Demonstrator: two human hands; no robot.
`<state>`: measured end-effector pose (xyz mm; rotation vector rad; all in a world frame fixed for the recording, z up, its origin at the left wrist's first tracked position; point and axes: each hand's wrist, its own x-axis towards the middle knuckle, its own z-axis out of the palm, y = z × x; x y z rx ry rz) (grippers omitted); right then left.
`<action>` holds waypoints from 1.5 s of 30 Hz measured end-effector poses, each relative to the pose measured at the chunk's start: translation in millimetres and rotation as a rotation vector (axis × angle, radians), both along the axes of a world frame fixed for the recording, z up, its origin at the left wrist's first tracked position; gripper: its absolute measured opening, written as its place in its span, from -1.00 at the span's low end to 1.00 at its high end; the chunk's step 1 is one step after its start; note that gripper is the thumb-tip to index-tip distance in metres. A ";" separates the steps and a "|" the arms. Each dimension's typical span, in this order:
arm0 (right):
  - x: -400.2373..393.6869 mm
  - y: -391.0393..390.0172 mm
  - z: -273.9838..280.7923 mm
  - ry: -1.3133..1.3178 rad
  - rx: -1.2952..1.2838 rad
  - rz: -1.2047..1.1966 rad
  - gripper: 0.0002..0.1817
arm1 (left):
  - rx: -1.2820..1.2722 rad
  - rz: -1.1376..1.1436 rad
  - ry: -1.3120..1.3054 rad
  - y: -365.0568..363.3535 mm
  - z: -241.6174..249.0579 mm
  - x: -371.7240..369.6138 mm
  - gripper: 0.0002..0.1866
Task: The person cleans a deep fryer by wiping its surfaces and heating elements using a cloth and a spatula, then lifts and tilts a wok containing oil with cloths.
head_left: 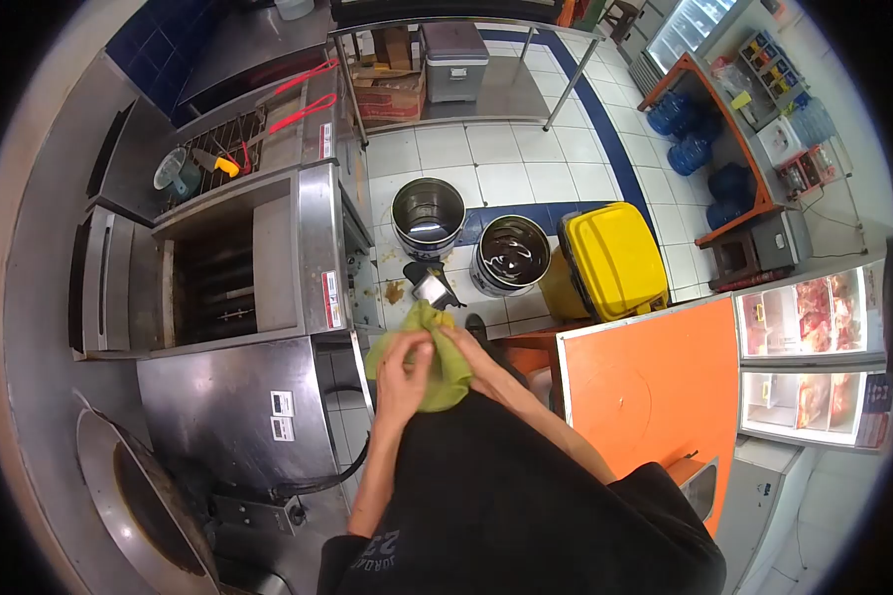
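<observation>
A green cloth (448,382) is bunched between my two hands, in front of my black shirt. My left hand (405,369) has its fingers bent over the cloth from the left. From the right, my right hand (474,355) grips the cloth's upper part, its fingers partly hidden. Just beyond the cloth is a small metallic piece (431,290) with black material beside it; whether the cloth touches it I cannot tell. Past it stand a metal bucket (428,212) and another bucket holding dark, shiny liquid (513,254).
A yellow lidded bin (620,260) stands right of the buckets. An orange counter (650,387) lies to my right. On the left are an open fryer (218,283) and a steel surface (218,397). Dark spots mark the tiled floor (446,146).
</observation>
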<state>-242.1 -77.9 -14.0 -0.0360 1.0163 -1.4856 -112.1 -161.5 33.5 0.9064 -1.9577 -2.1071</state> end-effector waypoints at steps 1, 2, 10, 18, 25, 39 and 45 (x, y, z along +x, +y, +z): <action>0.5 -3.6 -1.4 -0.005 -0.001 -0.006 -0.59 | -0.433 0.139 -0.088 7.3 13.9 -6.6 -0.34; 0.6 -6.6 -4.3 0.103 -0.047 0.039 -0.60 | -0.875 0.169 -0.095 13.8 -4.7 -9.0 -0.25; -34.9 2.1 -14.1 0.123 0.077 0.265 -0.62 | -0.185 0.262 -0.114 -3.9 -84.9 2.9 -0.56; -127.7 67.7 -46.0 -0.077 0.174 -0.286 -0.66 | 0.315 1.183 0.219 3.6 -56.5 -22.9 -0.39; -175.4 67.6 -14.0 0.864 0.299 0.334 -0.19 | 0.193 0.812 -0.016 24.8 -17.9 -69.2 -0.63; -166.7 -3.3 59.7 1.254 -0.057 0.711 -0.63 | -0.132 0.332 0.009 8.3 4.1 -98.4 -0.47; -165.5 -15.8 52.6 1.432 0.094 0.555 -0.65 | -0.186 0.261 -0.220 9.4 11.6 -92.6 -0.61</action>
